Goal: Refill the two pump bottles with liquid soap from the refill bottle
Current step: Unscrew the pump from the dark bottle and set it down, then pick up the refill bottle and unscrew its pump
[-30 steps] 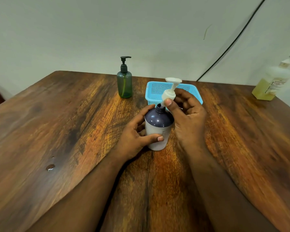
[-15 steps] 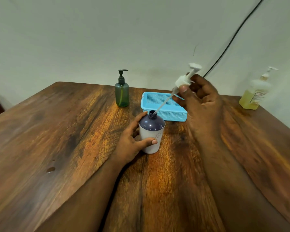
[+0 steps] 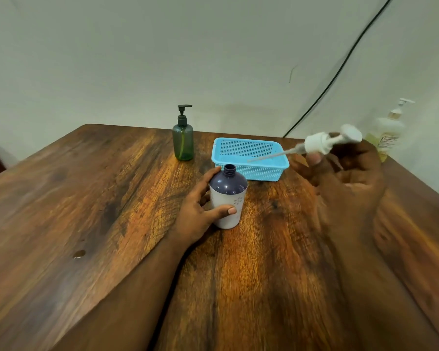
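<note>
A white bottle with a purple top [image 3: 228,196] stands upright mid-table, its threaded neck uncovered. My left hand [image 3: 200,211] grips its side. My right hand [image 3: 345,173], blurred, holds the white pump head [image 3: 322,142] to the right, clear of the bottle, with its dip tube slanting left over the blue basket [image 3: 254,171]. A green pump bottle [image 3: 183,141] with a dark pump stands at the back of the table. A refill bottle [image 3: 387,133] with yellow liquid and a white pump stands at the far right edge.
The wooden table [image 3: 112,211] has a small chip [image 3: 79,254] on its left side. A black cable [image 3: 340,69] runs down the wall behind the basket. The wall stands right behind the table's back edge.
My right hand has lifted the pump out of the purple-topped bottle and carried it right, over the basket. The tube has left the neck. My left hand stays on the bottle.
</note>
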The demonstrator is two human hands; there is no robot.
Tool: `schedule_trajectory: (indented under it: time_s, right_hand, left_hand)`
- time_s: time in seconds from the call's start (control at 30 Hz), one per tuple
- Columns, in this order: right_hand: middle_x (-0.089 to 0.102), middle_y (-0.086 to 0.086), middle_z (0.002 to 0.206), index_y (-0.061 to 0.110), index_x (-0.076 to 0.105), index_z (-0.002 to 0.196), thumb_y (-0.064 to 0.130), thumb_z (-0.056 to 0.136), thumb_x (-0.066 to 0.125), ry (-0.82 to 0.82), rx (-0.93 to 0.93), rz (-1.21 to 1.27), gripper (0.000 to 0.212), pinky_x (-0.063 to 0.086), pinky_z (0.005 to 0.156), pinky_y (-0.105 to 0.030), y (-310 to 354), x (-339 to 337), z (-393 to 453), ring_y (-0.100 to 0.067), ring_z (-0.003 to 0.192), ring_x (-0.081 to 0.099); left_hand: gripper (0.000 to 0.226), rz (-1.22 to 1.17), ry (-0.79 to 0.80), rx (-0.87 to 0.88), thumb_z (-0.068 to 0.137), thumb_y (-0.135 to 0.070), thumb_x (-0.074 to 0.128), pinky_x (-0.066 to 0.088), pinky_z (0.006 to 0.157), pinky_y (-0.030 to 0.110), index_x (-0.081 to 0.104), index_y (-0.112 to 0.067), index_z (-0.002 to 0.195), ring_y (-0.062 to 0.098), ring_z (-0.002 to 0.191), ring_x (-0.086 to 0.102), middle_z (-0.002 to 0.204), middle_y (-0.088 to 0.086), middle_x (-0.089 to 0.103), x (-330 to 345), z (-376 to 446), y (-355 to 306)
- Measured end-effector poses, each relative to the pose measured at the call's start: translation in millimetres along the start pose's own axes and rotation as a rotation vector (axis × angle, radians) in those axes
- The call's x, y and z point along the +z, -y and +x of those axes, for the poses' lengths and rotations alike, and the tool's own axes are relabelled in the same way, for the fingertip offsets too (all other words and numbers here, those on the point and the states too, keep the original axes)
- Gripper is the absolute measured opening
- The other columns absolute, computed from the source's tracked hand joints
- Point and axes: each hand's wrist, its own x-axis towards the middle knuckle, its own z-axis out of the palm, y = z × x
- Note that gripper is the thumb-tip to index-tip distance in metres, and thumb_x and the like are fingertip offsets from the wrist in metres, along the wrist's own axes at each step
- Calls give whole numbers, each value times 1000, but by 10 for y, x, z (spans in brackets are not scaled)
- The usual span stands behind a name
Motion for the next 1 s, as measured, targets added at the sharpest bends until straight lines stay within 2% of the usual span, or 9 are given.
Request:
schedule_trajectory:
  time_s: [0.07,0.1,0.23,0.4,0.47,0.53,0.63,0.87,1.0]
  right_hand:
    - [68,3,105,20,62,107,1,78,73,127,-105,-309,36,53,76,-15,-77,-160,-106,-3,99,66]
    - [66,2,108,15,61,108,-1,78,73,223,-145,-423,36,51,77,-13,-163,-240,-161,-1,100,64]
    - [65,-4,119,11,63,110,-4,81,69,619,-242,-646,34,52,93,-30,-648,-516,-258,-11,111,61]
    - [64,-8,121,10,64,109,2,85,65,918,-358,-881,25,42,98,-13,-923,-534,-176,-12,110,60]
    - [65,-9,119,8,64,110,8,89,59,1012,-400,-936,21,45,95,-18,-984,-547,-160,-15,108,61]
    - [65,-9,117,7,64,110,11,90,54,1041,-413,-955,22,46,93,-18,-1014,-563,-171,-15,106,61]
    - [65,-8,112,6,64,103,2,87,61,1036,-372,-911,17,43,89,-13,-1024,-560,-196,-16,101,62]
    - [60,-2,119,11,59,121,-1,88,58,1034,-277,-923,35,42,89,-13,-1080,-602,-210,-10,107,56]
    - [57,-2,124,14,56,127,-2,89,56,1030,-265,-922,42,50,87,-24,-1100,-638,-204,-12,109,56]
  left_hand:
    - [83,6,4,-3,73,0,79,51,87,16,42,-43,134,-3,116,55,133,-20,52,-3,7,9]
    - [83,16,6,-7,73,-2,79,50,87,15,41,-45,133,-5,116,54,132,-23,52,-11,12,15]
    - [94,64,4,-27,71,-9,83,50,90,15,33,-45,142,-11,114,53,125,-31,52,-26,17,29]
    - [120,86,-20,-51,63,-18,90,50,94,26,11,-50,148,2,119,55,122,-21,55,-43,17,83]
    - [124,89,-17,-64,60,-23,91,50,93,25,8,-53,147,2,120,52,130,-17,50,-46,0,87]
    - [125,92,-15,-68,59,-23,91,50,90,22,7,-53,147,3,119,52,137,-8,46,-34,-15,76]
    - [123,96,-29,-57,59,-23,92,50,98,36,10,-55,146,16,127,51,144,0,45,-28,-18,92]
    - [124,115,-33,-56,53,-31,93,53,95,38,13,-54,146,18,125,53,137,-7,48,-21,-16,101]
    - [121,90,-38,-53,58,-20,90,54,92,33,13,-49,148,14,121,56,137,-6,49,1,-26,91]
